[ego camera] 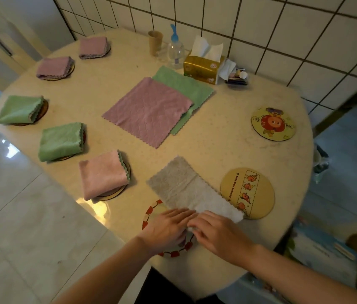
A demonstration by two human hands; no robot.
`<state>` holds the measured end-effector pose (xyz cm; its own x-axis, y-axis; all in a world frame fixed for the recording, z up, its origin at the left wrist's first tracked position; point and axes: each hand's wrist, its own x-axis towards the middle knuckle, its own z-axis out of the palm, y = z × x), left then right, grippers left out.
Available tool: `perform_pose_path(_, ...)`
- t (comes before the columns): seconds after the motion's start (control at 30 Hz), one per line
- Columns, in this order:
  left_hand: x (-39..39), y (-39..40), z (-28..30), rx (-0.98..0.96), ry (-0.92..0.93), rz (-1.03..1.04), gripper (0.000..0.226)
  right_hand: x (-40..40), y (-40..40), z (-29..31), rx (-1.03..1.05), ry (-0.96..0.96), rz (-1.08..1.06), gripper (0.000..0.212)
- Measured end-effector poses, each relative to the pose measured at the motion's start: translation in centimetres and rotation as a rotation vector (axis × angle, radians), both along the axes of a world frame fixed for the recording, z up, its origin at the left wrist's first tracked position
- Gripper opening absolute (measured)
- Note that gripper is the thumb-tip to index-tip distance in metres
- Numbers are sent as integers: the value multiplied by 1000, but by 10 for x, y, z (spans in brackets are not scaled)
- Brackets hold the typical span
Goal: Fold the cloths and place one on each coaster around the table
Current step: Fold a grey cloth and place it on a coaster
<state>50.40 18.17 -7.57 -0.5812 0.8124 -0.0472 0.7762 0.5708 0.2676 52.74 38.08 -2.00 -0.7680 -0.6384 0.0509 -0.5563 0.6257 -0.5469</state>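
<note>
A white-grey cloth (186,189), folded into a long strip, lies at the table's near edge, partly over a red-and-white rimmed coaster (151,212). My left hand (166,229) and my right hand (214,233) both grip the strip's near end. Two bare coasters lie to the right: a yellow one (247,193) touching the strip and a cartoon one (273,123) farther back. A flat pink cloth (149,110) lies over a flat green cloth (186,88) at the table's middle. Several folded cloths rest on coasters along the left edge, such as a pink one (103,174) and a green one (60,141).
At the back by the tiled wall stand a brown cup (155,42), a clear pump bottle (175,51), a gold tissue box (204,66) and a small tray of odds (238,76). The round table's rim (302,194) curves close on the right.
</note>
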Motion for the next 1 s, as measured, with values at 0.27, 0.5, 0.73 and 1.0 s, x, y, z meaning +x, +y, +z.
perform_pose_path(0.27,15,-20,-15,-9,38,-36,39,-37,48,-39,455,37,220,84)
perform_pose_path(0.5,27,-25,-2,138,-213,264,41,-48,67,-58,553,102,332,82)
perform_pose_path(0.73,5,-7,22,302,-582,842,18,-60,70,-60,394,53,237,50)
perform_pose_path(1.0,-39,-4,16,630,-989,1336,29,-98,20,-48,-26,-521,-482,25)
